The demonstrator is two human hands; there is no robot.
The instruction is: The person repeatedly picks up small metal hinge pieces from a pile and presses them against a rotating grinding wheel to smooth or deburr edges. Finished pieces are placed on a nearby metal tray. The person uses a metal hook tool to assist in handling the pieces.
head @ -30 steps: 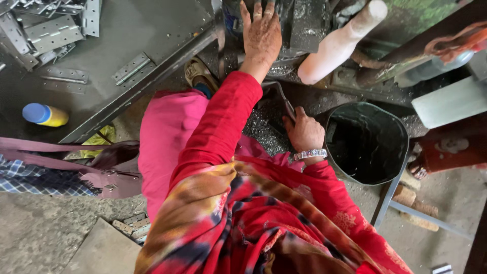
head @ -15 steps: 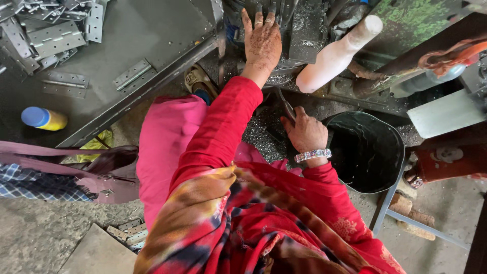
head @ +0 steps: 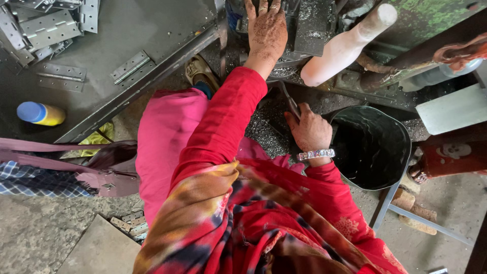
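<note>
Over machine, left hand (head: 267,31) outstretched, seemingly flat

1. The light is soft and even daylight, without hard shadows.
2. The red sleeve (head: 223,122) and the pink cloth (head: 162,137) look bright and strongly saturated.
3. The inside of the black bucket (head: 373,147) is dark, with small glints.
4. The pale handle (head: 350,45) is almost overexposed.
5. The scarf (head: 243,228) nearest the camera is a little soft.
6. Straight edges bend slightly toward the corners.
</note>
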